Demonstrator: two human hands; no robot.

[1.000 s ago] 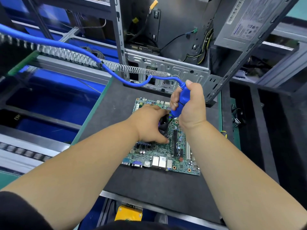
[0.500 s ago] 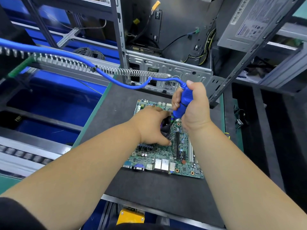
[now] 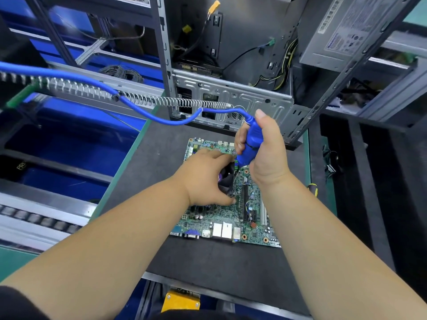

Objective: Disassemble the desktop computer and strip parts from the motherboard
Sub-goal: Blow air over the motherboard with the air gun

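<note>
Green motherboard (image 3: 231, 218) amid bare mat (image 3: 208, 262)

One head-worn wide-angle cam, looks fwd and steeply down from above the bench. Both forearms enter from bottom corners and meet at frame centre, close to lens. Motherboard (image 3: 221, 218) sits centre, near; open computer case (image 3: 231, 65) fills top centre, farther off; power supply (image 3: 351, 31) at upper right. Straight frame edges bow toward the borders, so lens distortion is strong. No 2nd view, so nothing shared.
</note>
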